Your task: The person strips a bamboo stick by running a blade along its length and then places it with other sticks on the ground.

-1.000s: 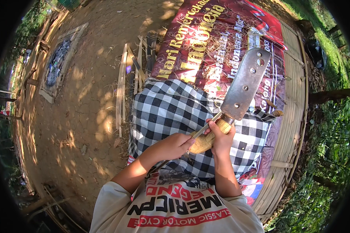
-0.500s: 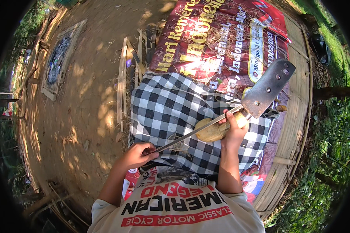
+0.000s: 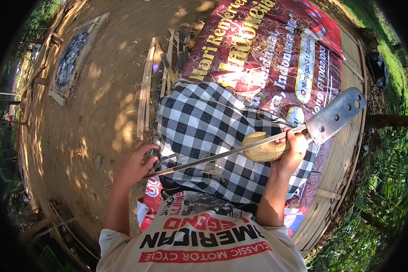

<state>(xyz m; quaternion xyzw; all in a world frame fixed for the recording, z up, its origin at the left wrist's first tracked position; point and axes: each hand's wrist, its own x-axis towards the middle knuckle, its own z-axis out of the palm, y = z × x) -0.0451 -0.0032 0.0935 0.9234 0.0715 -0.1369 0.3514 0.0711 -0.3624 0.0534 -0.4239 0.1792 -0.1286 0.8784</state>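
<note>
My right hand [image 3: 293,153] is closed round the wooden handle of a cleaver [image 3: 334,117], whose broad, holed metal blade points up and to the right. The handle's thick, pale end [image 3: 257,147] sticks out to the left of the fist. Pinched in the same hand is a long thin strip [image 3: 213,157], apparently split bamboo, slanting down to the left. Its lower end passes by my left hand [image 3: 133,164], which has its fingers and thumb apart, with no grip on the strip visible. Beneath both lies a black-and-white checked cloth [image 3: 195,122] across my lap.
Ahead, a printed maroon banner [image 3: 267,59] with curly shavings covers part of a slatted bamboo platform [image 3: 349,167]. Several bamboo slats [image 3: 146,90] lie left of the cloth on bare earth. A framed ash bed [image 3: 75,54] is at far left; greenery [image 3: 367,226] borders the right.
My right hand has moved right with the cleaver and strip, and the blade has tilted lower. My left hand has shifted left and up, and its fingers have come apart from the strip.
</note>
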